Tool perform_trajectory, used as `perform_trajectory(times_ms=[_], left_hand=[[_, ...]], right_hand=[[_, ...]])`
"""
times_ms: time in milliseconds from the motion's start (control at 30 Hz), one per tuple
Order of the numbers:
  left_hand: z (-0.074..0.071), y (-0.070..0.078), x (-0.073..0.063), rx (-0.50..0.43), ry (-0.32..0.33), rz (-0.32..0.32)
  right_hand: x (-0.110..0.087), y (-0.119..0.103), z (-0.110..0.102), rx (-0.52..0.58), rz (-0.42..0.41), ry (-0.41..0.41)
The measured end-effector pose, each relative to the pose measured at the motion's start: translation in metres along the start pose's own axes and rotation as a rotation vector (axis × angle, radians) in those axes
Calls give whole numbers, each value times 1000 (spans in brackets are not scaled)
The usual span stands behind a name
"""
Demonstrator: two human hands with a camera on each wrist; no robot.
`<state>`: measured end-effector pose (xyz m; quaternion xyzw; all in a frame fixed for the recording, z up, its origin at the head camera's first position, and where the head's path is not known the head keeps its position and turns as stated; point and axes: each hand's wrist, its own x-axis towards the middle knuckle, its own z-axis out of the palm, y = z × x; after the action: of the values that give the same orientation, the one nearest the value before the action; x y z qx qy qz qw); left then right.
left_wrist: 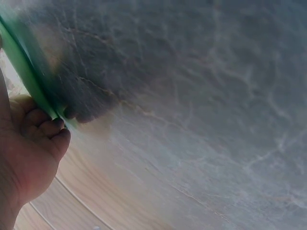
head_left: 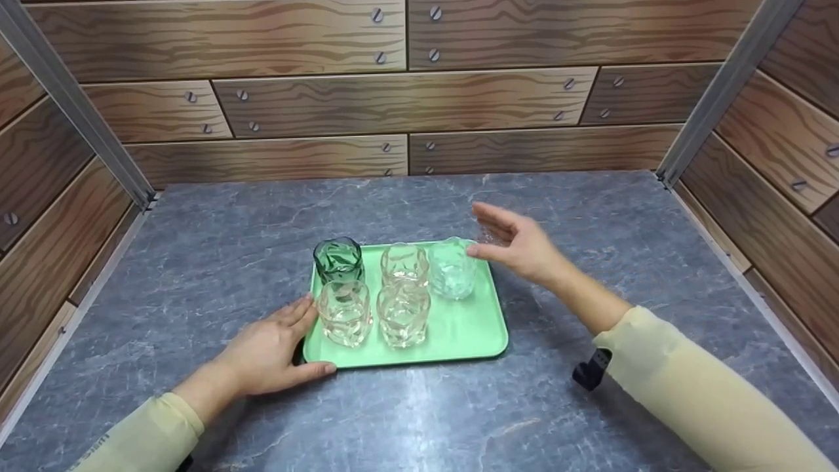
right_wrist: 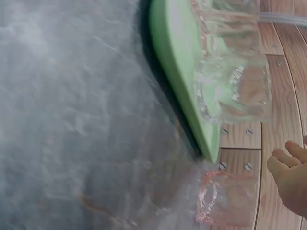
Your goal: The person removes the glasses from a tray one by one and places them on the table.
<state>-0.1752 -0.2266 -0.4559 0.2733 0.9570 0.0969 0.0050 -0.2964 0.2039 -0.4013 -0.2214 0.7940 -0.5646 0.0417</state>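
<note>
Five faceted glasses stand on a green tray (head_left: 459, 334): a dark green glass (head_left: 338, 261) at the back left, a clear glass (head_left: 345, 314) before it, another clear glass (head_left: 403, 318) front middle, one clear glass (head_left: 404, 262) behind that, and a pale bluish glass (head_left: 452, 272) back right. My left hand (head_left: 272, 351) holds the tray's near left corner, fingers along the left side, thumb at the front edge. Beside the bluish glass my right hand (head_left: 524, 246) is spread with nothing in its grasp. A pinkish clear glass (right_wrist: 228, 199) stands past the tray, partly hidden by that hand in the head view.
The tray lies on a grey marbled tabletop (head_left: 419, 419). Wood-patterned panels (head_left: 406, 105) wall the back and both sides, with metal posts (head_left: 714, 98) at the back corners. A black strap piece (head_left: 592, 369) hangs under the right sleeve.
</note>
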Motion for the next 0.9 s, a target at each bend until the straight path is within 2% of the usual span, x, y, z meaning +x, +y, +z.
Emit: perform_trajectory(times_ms=[367,900], left_hand=[[0,0,0,-4,4,12],[1,-1,0,-1,9,14]], right_hand=[[-8,9,17,-67,37,-59],[-7,23,34,-47,30,-83]])
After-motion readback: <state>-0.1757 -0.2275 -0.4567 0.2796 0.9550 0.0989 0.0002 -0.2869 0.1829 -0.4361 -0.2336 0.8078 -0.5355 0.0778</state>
